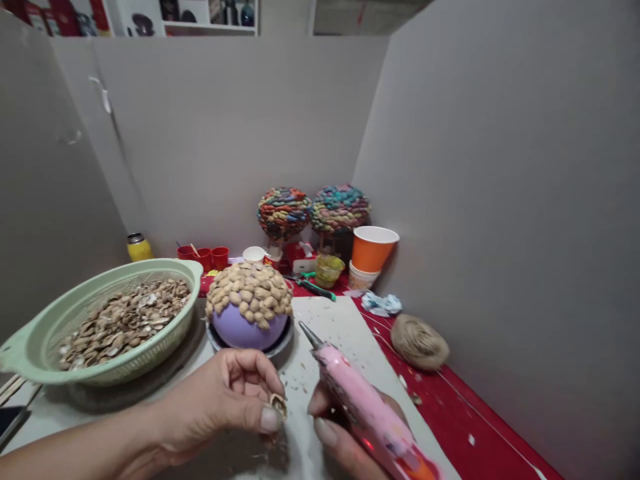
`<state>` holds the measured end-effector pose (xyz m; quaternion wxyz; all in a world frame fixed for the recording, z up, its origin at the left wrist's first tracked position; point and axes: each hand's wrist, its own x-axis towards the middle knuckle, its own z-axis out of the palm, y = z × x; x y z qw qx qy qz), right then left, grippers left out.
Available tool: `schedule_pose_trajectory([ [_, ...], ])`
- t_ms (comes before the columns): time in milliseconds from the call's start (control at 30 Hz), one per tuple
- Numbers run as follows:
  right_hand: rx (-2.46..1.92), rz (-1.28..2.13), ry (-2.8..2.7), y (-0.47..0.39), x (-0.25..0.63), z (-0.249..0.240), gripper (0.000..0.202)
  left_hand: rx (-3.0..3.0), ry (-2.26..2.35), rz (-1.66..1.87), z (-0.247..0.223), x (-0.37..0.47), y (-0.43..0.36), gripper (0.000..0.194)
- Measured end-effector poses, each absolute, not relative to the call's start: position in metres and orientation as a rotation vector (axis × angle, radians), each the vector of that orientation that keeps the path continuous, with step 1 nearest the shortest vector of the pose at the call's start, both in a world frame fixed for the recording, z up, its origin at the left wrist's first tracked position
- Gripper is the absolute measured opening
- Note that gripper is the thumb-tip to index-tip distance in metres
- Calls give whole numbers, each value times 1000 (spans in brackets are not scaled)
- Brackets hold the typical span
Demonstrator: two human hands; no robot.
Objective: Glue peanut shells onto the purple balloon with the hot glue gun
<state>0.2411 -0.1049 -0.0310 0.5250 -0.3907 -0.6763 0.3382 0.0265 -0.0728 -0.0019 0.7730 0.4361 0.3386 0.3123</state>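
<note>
fingers of your left hand pinch a small brown nutshell piece; your right wraps a pink pointed glue gun. the shell-covered purple ball sits beyond, in a dark-rimmed bowl; a hasty nozzle swing could burn your fingertips.

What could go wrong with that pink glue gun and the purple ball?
The metal tip of the glue gun might be hot and burn the left hand if they meet. The purple ball is round, so it could roll if its bowl gets bumped.
</note>
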Motion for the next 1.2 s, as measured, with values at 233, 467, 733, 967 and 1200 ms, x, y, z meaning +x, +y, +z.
schedule_pose_trajectory([
  [233,-810,899,-1522,-93,235,-43,15,1020,769,767,-16,53,-73,32],
  [467,-849,565,-1741,-91,237,-36,2,1071,886,819,-17,52,-80,31],
  [733,-820,510,-1823,-81,241,-61,11,1260,1015,954,-22,60,-82,24],
  [967,-797,467,-1852,-86,241,-59,15,1529,1137,1031,-19,66,-88,9],
  [1200,-840,446,-1854,-91,240,-59,20,1651,1188,1094,-25,68,-92,9],
])
